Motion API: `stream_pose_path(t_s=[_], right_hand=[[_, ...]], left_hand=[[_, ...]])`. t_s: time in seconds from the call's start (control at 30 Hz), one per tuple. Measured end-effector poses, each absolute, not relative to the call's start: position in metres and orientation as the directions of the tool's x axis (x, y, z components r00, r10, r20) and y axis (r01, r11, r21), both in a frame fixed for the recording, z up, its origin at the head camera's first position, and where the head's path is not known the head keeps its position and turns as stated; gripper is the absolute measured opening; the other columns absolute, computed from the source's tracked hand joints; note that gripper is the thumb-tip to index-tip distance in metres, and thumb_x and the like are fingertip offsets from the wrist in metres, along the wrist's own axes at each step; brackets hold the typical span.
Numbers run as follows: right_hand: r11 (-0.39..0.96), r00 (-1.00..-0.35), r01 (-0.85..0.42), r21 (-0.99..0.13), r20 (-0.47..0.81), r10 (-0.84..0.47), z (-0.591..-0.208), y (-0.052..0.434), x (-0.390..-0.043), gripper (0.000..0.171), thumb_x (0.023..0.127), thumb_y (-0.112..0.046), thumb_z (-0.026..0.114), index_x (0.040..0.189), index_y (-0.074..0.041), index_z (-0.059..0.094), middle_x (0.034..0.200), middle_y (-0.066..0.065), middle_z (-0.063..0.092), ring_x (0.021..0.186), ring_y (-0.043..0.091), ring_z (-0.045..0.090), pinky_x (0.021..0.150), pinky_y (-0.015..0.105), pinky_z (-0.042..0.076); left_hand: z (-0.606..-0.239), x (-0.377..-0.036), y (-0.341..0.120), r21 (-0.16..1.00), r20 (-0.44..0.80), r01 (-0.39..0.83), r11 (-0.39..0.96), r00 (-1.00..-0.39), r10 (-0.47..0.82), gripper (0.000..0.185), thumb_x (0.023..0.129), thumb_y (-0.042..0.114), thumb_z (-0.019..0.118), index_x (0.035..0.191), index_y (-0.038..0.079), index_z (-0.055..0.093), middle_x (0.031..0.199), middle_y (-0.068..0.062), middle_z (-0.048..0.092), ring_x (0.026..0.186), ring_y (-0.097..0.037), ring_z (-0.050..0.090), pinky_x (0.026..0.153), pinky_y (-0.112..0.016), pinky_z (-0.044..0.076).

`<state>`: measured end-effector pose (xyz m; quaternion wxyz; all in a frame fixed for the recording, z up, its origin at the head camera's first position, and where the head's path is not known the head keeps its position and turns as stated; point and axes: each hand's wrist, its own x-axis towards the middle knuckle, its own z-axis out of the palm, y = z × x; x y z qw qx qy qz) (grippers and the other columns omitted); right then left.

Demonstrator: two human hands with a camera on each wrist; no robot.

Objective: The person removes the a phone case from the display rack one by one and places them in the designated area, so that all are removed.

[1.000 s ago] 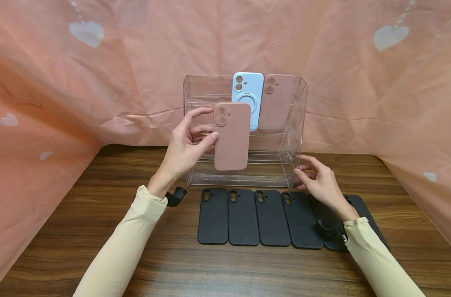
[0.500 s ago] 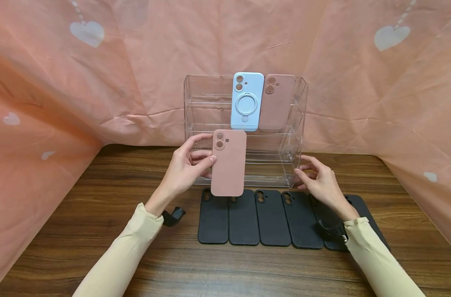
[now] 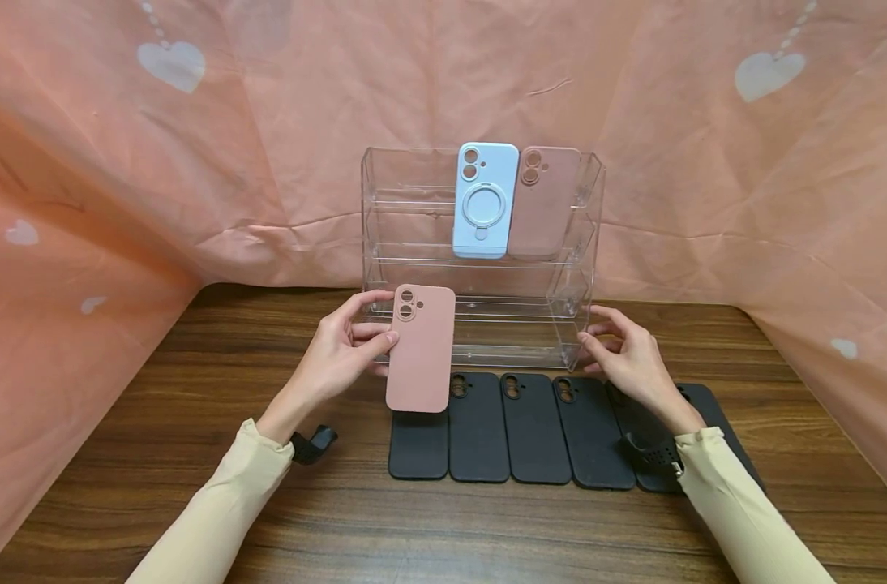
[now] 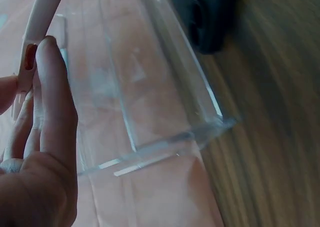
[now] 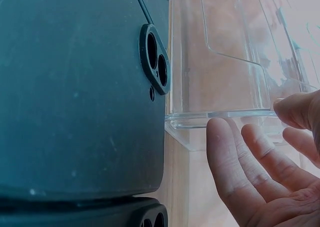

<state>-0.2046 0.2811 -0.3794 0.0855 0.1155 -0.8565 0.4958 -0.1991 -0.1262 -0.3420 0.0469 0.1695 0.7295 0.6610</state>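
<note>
My left hand (image 3: 334, 349) pinches a pink phone case (image 3: 423, 353) by its left edge, thumb on the front and fingers behind. The case is upright, in front of the lower left of a clear acrylic tiered rack (image 3: 516, 355), and overlaps a black case in the head view. In the left wrist view, the pink case (image 4: 42, 17) shows edge-on. My right hand (image 3: 629, 361) holds the rack's right side panel near its bottom; in the right wrist view the fingertips (image 5: 218, 129) lie against the panel's outer side. A light blue case (image 3: 496, 170) and another pink case (image 3: 544, 215) stand in the rack's top tier.
A row of several black phone cases (image 3: 536, 438) lies on the wooden table (image 3: 458, 535) before the rack, the rightmost partly under my right forearm. A pink curtain (image 3: 283, 162) with white hearts hangs behind and on both sides.
My left hand has lowered the pink case from in front of the rack's middle and drawn it down and left. My right hand and the rack have stayed in place.
</note>
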Motion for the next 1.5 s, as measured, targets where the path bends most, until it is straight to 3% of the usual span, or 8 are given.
stream_pose_path(t_s=[0.37, 0.77, 1.5], right_hand=[[0.476, -0.958, -0.287, -0.831, 0.262, -0.119, -0.379, 0.280, -0.205, 0.049, 0.100, -0.004, 0.062, 0.146, 0.001, 0.047, 0.113, 0.033, 0.064, 0.067, 0.009, 0.074, 0.051, 0.036, 0.061], [0.480, -0.961, -0.275, -0.833, 0.250, -0.117, -0.378, 0.280, -0.205, 0.049, 0.100, -0.005, 0.063, 0.147, 0.000, 0.047, 0.113, 0.033, 0.064, 0.069, 0.007, 0.074, 0.052, 0.036, 0.062], [0.476, -0.965, -0.260, -0.840, 0.238, -0.109, -0.378, 0.281, -0.205, 0.051, 0.100, -0.004, 0.063, 0.147, 0.002, 0.046, 0.114, 0.033, 0.063, 0.071, 0.007, 0.074, 0.055, 0.034, 0.063]], left_hand=[[-0.357, -0.192, -0.154, 0.991, 0.019, 0.061, 0.121, -0.946, 0.323, 0.056, 0.097, 0.001, 0.065, 0.146, 0.018, 0.046, 0.118, -0.030, 0.070, 0.090, -0.026, 0.077, 0.068, -0.052, 0.064], [-0.374, -0.185, -0.178, 0.985, -0.095, -0.042, 0.170, -0.944, 0.318, 0.056, 0.097, 0.002, 0.064, 0.147, 0.015, 0.042, 0.111, -0.022, 0.073, 0.090, -0.020, 0.074, 0.068, -0.053, 0.064], [-0.387, -0.177, -0.207, 0.972, -0.158, -0.082, 0.222, -0.922, 0.353, 0.059, 0.099, 0.002, 0.061, 0.150, 0.010, 0.033, 0.112, -0.026, 0.072, 0.092, -0.024, 0.073, 0.068, -0.051, 0.065]])
